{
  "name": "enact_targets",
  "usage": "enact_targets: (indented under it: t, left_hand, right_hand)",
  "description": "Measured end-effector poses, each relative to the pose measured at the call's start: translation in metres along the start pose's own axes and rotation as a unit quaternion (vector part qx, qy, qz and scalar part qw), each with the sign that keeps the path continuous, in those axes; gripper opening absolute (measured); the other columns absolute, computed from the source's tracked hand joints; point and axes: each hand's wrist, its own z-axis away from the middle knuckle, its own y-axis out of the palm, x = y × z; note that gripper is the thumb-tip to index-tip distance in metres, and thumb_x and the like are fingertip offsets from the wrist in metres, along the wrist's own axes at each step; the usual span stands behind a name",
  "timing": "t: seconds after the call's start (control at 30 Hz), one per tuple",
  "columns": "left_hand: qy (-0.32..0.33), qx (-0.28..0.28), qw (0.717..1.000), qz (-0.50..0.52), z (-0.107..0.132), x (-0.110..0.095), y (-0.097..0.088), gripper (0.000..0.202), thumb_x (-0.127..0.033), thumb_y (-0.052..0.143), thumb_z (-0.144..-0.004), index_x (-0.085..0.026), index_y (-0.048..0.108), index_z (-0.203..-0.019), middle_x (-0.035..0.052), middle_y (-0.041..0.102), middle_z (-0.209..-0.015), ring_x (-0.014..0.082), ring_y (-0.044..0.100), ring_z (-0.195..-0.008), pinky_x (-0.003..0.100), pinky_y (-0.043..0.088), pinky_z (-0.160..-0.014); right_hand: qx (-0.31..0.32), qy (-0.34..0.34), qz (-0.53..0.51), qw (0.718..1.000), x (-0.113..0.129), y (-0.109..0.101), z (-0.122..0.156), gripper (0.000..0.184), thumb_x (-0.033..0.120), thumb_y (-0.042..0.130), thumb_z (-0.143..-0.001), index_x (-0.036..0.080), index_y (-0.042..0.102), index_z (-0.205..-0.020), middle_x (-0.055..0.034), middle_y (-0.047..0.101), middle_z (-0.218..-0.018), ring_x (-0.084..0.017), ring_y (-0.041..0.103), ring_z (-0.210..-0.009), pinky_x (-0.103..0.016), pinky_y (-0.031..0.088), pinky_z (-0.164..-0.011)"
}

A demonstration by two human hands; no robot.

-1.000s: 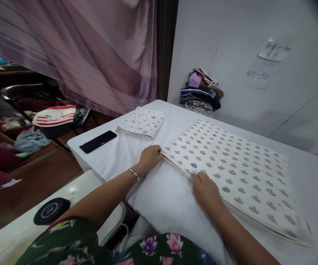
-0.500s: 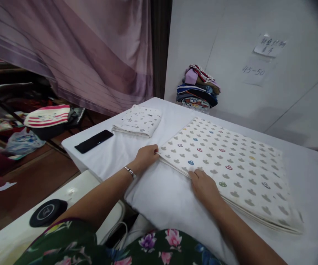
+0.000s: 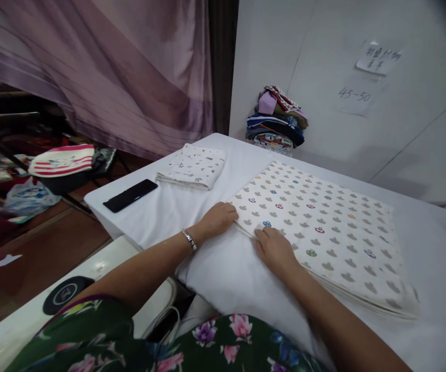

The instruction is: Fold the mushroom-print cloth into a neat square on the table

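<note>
A white cloth [image 3: 323, 232] with grey mouse-head shapes and a few coloured ones lies folded in layers on the white-covered table. Its near left edge is pinched by my left hand [image 3: 219, 218], which wears a silver bracelet [image 3: 189, 239]. Further right along that same edge, my right hand [image 3: 275, 249] grips the layers, thumb underneath and fingers on top. The two hands are close together, with a short stretch of edge between them. A smaller folded cloth [image 3: 192, 166] with a dark print rests beyond my left hand.
A black phone [image 3: 130, 195] lies at the table's [image 3: 242, 147] left end. Folded clothes [image 3: 276, 118] are stacked against the wall. A pinkish curtain [image 3: 141, 67] hangs at the back left. Below left are a white surface with a round black disc [image 3: 65, 295] and a chair with a striped item [image 3: 63, 160].
My left hand has slid right along the cloth's edge, and my right hand has shifted slightly left. The gap between them is smaller.
</note>
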Motion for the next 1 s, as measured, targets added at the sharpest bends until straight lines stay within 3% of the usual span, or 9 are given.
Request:
enact_targets:
  t: [0.3, 0.47, 0.6, 0.8, 1.0]
  left_hand:
    - [-0.019, -0.001, 1.0, 0.016, 0.001, 0.002, 0.005, 0.022, -0.018, 0.044, -0.088, -0.021, 0.066, -0.088, 0.0048, 0.063, -0.092, 0.0162, 0.056, -0.089, 0.03, 0.042, -0.079]
    - [-0.025, -0.014, 0.999, 0.032, 0.001, 0.003, 0.005, 0.021, -0.021, 0.044, -0.089, -0.021, 0.066, -0.088, 0.0042, 0.064, -0.09, 0.016, 0.057, -0.09, 0.029, 0.042, -0.079]
    - [-0.031, -0.018, 0.999, 0.032, 0.001, 0.003, 0.005, 0.021, -0.021, 0.045, -0.089, -0.021, 0.066, -0.089, 0.0037, 0.065, -0.09, 0.0163, 0.057, -0.089, 0.028, 0.043, -0.079]
    - [-0.035, -0.01, 0.999, 0.018, 0.003, 0.001, 0.004, 0.022, -0.021, 0.044, -0.09, -0.021, 0.066, -0.093, 0.0045, 0.065, -0.094, 0.0166, 0.057, -0.091, 0.029, 0.043, -0.079]
    - [-0.012, -0.031, 0.999, -0.01, 0.002, -0.001, 0.005, 0.023, -0.02, 0.044, -0.09, -0.02, 0.067, -0.088, 0.0048, 0.064, -0.092, 0.0173, 0.054, -0.087, 0.029, 0.042, -0.076]
  right_hand:
    - [-0.001, 0.002, 0.025, 1.0, -0.004, 0.005, -0.001, 0.023, 0.02, 0.04, -0.094, 0.019, 0.06, -0.105, -0.0066, 0.058, -0.094, -0.018, 0.053, -0.087, -0.026, 0.038, -0.068]
    - [-0.038, -0.013, 0.004, 0.999, -0.005, 0.009, 0.003, 0.023, 0.026, 0.041, -0.094, 0.018, 0.06, -0.106, -0.0069, 0.059, -0.094, -0.018, 0.053, -0.087, -0.027, 0.039, -0.073]
    - [-0.046, -0.029, 0.005, 0.998, -0.008, 0.01, 0.007, 0.024, 0.021, 0.043, -0.092, 0.017, 0.059, -0.11, -0.0087, 0.059, -0.098, -0.019, 0.053, -0.09, -0.028, 0.04, -0.075]
    - [-0.037, -0.021, 0.027, 0.999, -0.012, 0.01, 0.007, 0.026, 0.01, 0.042, -0.089, 0.016, 0.061, -0.104, -0.0079, 0.061, -0.098, -0.019, 0.052, -0.088, -0.027, 0.039, -0.071]
    - [-0.057, -0.066, 0.016, 0.996, -0.012, 0.016, 0.007, 0.023, 0.009, 0.042, -0.089, 0.016, 0.063, -0.094, -0.0057, 0.059, -0.094, -0.019, 0.048, -0.085, -0.028, 0.037, -0.072]
